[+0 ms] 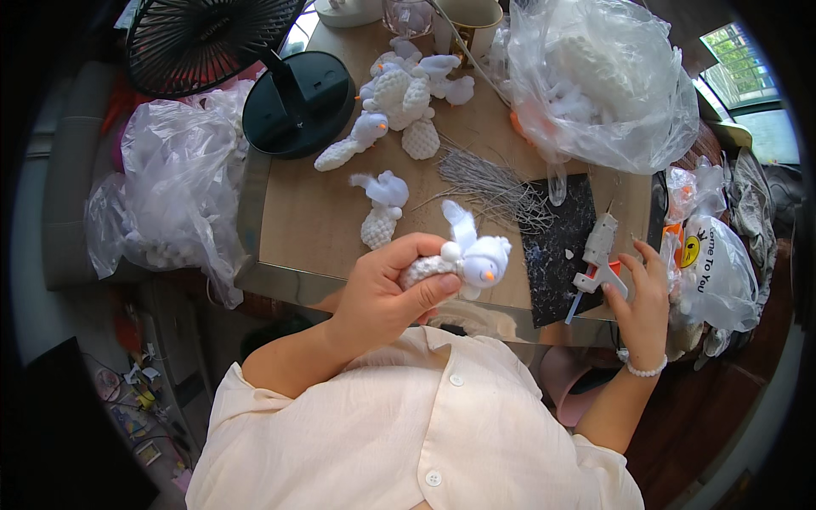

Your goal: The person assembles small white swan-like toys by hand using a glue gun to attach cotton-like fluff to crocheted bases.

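My left hand (398,280) is closed around the white crocheted body of a small snowman doll (486,262); its smiling face has an orange nose, and a strip of white fabric sticks up from it. At the right, my right hand (642,290) has its fingers spread beside the handle of a white hot glue gun (600,242), thumb close to it; whether they touch I cannot tell. The glue gun, with a glue stick in its rear, lies partly over a black mat (554,280). Another white crocheted doll (380,220) lies on the table beyond my left hand.
Several crocheted dolls (398,95) are piled at the back, near a black fan (296,105). Thin wires or stems (488,178) lie mid-table, partly on the mat. Plastic bags (599,83) of white pieces stand at the back right, and another bag (185,166) is at the left edge.
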The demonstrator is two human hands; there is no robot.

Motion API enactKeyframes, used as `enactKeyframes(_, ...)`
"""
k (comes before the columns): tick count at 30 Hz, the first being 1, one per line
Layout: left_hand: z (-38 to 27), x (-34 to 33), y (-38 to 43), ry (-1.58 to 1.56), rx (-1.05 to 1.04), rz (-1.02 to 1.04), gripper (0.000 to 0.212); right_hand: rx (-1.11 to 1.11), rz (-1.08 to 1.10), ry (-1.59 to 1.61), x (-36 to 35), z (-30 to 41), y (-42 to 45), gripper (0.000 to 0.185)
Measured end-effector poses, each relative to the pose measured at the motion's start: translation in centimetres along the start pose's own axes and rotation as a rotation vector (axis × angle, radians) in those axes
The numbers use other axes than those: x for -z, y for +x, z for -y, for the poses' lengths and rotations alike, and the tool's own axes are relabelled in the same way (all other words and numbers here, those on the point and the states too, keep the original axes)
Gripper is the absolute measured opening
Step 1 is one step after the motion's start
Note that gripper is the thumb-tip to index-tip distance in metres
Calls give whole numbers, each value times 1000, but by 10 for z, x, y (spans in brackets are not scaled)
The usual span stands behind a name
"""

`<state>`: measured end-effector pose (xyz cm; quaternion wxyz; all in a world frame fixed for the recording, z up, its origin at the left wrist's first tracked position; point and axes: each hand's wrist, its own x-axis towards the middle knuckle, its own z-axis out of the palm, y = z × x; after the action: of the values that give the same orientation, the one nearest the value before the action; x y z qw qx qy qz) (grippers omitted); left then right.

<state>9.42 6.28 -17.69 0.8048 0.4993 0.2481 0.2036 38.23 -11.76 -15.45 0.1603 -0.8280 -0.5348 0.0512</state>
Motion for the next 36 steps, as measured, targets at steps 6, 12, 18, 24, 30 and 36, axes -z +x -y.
enactKeyframes(6, -5, -8, 3, 482, -241, 159, 22, 301, 464, 857, -21, 68, 51, 34)
enactKeyframes(12, -7, -3, -1, 531, -213, 162, 20, 145, 620, 1186, -22, 102, 71, 12)
enactKeyframes(18, -4, 2, -1, 503, -233, 85, 17, 341, 371, 944, 3, 113, 64, 19)
enactKeyframes(24, -3, 0, 3, 475, -282, 79, 17, 459, 327, 739, 17, 110, 46, 25)
enactKeyframes(30, -2, -8, 1, 336, -240, 0, 19, 432, 389, 873, 8, 104, 39, 23)
enactKeyframes(36, 0, -5, 3, 439, -288, 146, 19, 334, 289, 1032, 4, 110, 42, 17)
